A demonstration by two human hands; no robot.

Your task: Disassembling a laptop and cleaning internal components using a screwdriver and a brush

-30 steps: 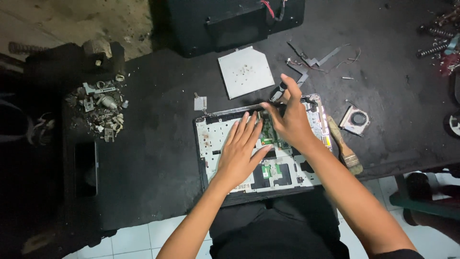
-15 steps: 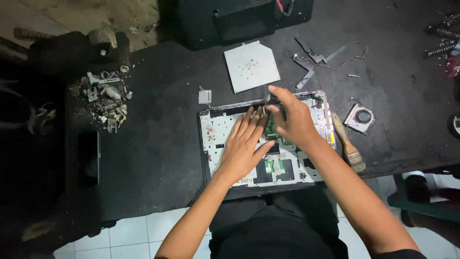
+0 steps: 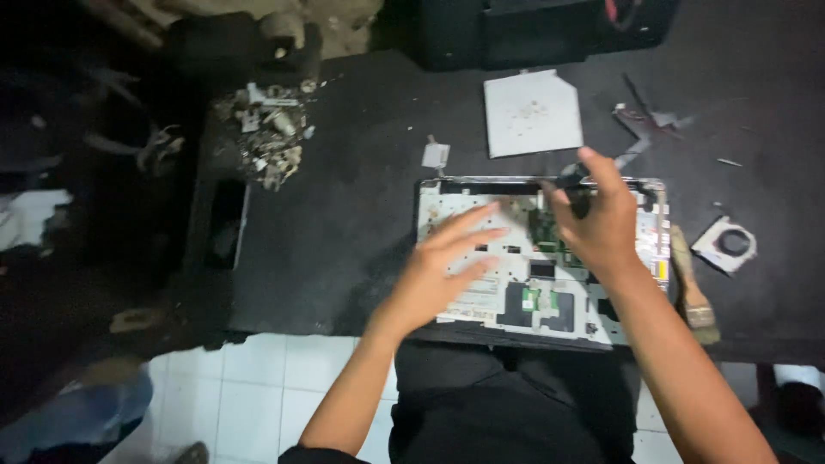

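Both hands [image 3: 447,266] [image 3: 597,223] blurred, covering opened laptop base [image 3: 464,202]

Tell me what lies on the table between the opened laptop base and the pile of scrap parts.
Head view: only a small pale tab lies between the laptop base and the scrap pile.

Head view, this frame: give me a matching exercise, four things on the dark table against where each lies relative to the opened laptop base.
Things:
1. paintbrush
2. flat grey square plate
3. heap of small scrap parts
4. left hand

Places:
A. far off to the left, near the table edge
B. over the laptop base
C. along its right side
D. just behind it

Pairs: 1-C, 2-D, 3-A, 4-B
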